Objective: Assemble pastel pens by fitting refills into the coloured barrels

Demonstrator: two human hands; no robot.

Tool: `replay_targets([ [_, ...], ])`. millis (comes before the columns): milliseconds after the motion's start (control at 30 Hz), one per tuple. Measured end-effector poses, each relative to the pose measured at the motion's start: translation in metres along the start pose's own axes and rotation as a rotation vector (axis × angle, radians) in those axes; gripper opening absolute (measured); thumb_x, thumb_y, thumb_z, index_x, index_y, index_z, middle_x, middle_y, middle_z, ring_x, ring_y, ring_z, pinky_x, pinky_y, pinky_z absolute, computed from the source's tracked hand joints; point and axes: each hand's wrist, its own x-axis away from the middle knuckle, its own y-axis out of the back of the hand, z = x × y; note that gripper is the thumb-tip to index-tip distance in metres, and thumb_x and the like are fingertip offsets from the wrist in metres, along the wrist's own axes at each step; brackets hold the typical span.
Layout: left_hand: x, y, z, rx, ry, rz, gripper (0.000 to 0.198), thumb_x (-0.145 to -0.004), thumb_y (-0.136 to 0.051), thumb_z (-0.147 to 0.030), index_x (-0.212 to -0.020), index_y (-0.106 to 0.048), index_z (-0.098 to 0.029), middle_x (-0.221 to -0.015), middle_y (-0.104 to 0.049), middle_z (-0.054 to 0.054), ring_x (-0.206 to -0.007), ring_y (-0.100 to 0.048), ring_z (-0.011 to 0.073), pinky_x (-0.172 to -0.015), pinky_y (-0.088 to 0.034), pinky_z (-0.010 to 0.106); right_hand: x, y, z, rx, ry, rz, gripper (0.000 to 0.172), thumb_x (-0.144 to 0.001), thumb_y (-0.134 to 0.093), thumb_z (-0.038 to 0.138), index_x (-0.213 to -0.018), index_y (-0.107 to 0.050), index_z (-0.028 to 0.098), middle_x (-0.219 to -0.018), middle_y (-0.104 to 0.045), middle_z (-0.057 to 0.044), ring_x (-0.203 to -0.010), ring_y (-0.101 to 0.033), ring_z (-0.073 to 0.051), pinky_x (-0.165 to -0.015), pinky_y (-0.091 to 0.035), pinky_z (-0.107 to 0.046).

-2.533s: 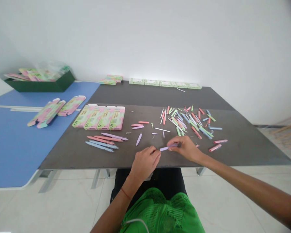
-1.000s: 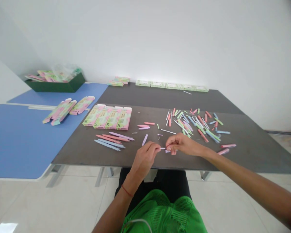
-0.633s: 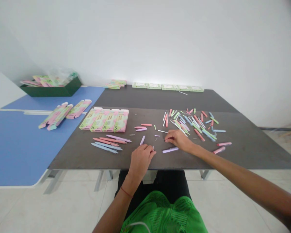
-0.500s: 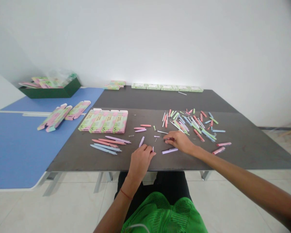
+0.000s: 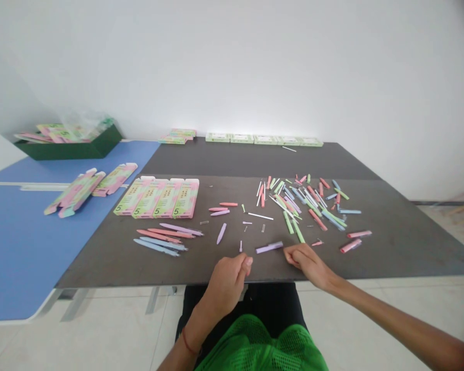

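Green bin [image 5: 67, 151] of cartons [image 5: 60, 134] beyond purple barrel [image 5: 266, 249]

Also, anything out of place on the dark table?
Yes: one thin white stick looks stray, lying alone in front of the flat green-and-white boxes, well apart from the jumbled pile of pastel pen parts.

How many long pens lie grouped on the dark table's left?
5: one purple plastic pen at back, two coral plastic pens between, two blue plastic pens in front; none seems hidden.
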Motion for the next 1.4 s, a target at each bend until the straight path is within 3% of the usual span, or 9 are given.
replay_targets([
  [267, -0.007, 0.011, -0.002, 0.082, 0.028, 0.054, 0.046, -0.108, -0.031, -0.042, -0.069, -0.044, -0.022, -0.061, -0.048, -0.002, -0.06, -0.049, 0.0158, -0.062, -0.032, 0.03, -0.001, -0.005, -0.003, -0.017, 0.058, -0.017, 0.031, -0.09, -0.034, 0.029, -0.06, -0.03, 0.024, -0.057, -0.026, 0.004, -0.054, -0.03, -0.015, -0.059, -0.027, -0.034],
  [567, -0.01, 0.015, 0.004, 0.166, 0.054, 0.091, 0.048, -0.108, -0.032, -0.048, -0.069, -0.04, -0.021, -0.064, -0.043, -0.004, -0.061, -0.043, 0.014, -0.062, -0.032, 0.029, 0.011, -0.008, -0.002, 0.205, 0.113, 0.004, 0.03, -0.094, -0.033, 0.028, -0.064, -0.034, 0.023, -0.061, -0.039, 0.001, -0.066, -0.046, -0.019, -0.073, -0.036, -0.034],
  [733, -0.008, 0.012, 0.004, 0.152, 0.032, 0.113, 0.05, -0.108, -0.031, -0.05, -0.068, -0.041, -0.021, -0.063, -0.042, -0.004, -0.061, -0.042, 0.0131, -0.061, -0.032, 0.028, 0.013, -0.008, -0.004, 0.21, 0.153, 0.023, 0.031, -0.095, -0.03, 0.027, -0.064, -0.032, 0.023, -0.061, -0.036, 0.002, -0.064, -0.045, -0.018, -0.073, -0.036, -0.034],
  [833, -0.011, 0.025, -0.002, 0.123, 0.047, 0.075, 0.052, -0.109, -0.028, -0.051, -0.07, -0.044, -0.021, -0.059, -0.041, -0.005, -0.055, -0.041, 0.0127, -0.058, -0.033, 0.027, 0.013, -0.007, -0.004, 0.205, 0.156, 0.03, 0.03, -0.095, -0.031, 0.026, -0.065, -0.033, 0.023, -0.062, -0.038, 0.002, -0.066, -0.047, -0.018, -0.074, -0.037, -0.033],
  [900, -0.023, 0.048, -0.006, -0.037, 0.036, 0.018, 0.051, -0.109, -0.027, -0.049, -0.076, -0.052, -0.02, -0.059, -0.046, -0.004, -0.054, -0.046, 0.0134, -0.058, -0.035, 0.026, 0.012, -0.007, -0.003, 0.207, 0.155, 0.035, 0.03, -0.095, -0.031, 0.026, -0.065, -0.034, 0.023, -0.063, -0.04, 0.001, -0.067, -0.048, -0.018, -0.075, -0.037, -0.033],
  [1000, -0.058, 0.093, -0.007, -0.719, -0.022, -0.078, 0.04, -0.109, -0.034, -0.04, -0.102, -0.068, -0.02, -0.085, -0.068, 0.004, -0.078, -0.063, 0.0179, -0.071, -0.042, 0.028, 0.009, -0.007, -0.004, 0.215, 0.155, 0.043, 0.03, -0.095, -0.032, 0.027, -0.065, -0.035, 0.023, -0.063, -0.041, 0.001, -0.068, -0.047, -0.019, -0.075, -0.036, -0.033],
  [1100, -0.102, 0.128, 0.001, -0.874, 0.023, -0.045, 0.026, -0.101, -0.052, -0.028, -0.109, -0.076, -0.022, -0.113, -0.072, 0.011, -0.099, -0.067, 0.0243, -0.077, -0.043, 0.03, 0.007, -0.006, -0.006, 0.191, 0.172, 0.05, 0.031, -0.095, -0.033, 0.027, -0.065, -0.034, 0.023, -0.062, -0.037, 0.002, -0.065, -0.044, -0.017, -0.073, -0.035, -0.033],
  [1233, -0.14, 0.138, 0.015, -0.963, 0.079, 0.059, 0.013, -0.086, -0.071, -0.026, -0.092, -0.082, -0.023, -0.1, -0.076, 0.011, -0.098, -0.068, 0.0269, -0.079, -0.045, 0.029, 0.007, -0.005, -0.007, 0.136, 0.209, 0.042, 0.031, -0.095, -0.032, 0.027, -0.065, -0.031, 0.023, -0.062, -0.032, 0.003, -0.062, -0.04, -0.016, -0.069, -0.033, -0.032],
  [1400, -0.149, 0.134, 0.022, -1.0, 0.097, 0.123, 0.015, -0.086, -0.069, -0.027, -0.089, -0.084, -0.024, -0.091, -0.078, 0.011, -0.089, -0.07, 0.0256, -0.078, -0.046, 0.03, 0.009, -0.005, -0.004, 0.111, 0.217, 0.053, 0.031, -0.096, -0.034, 0.026, -0.065, -0.031, 0.023, -0.061, -0.031, 0.004, -0.061, -0.038, -0.015, -0.07, -0.033, -0.032],
])
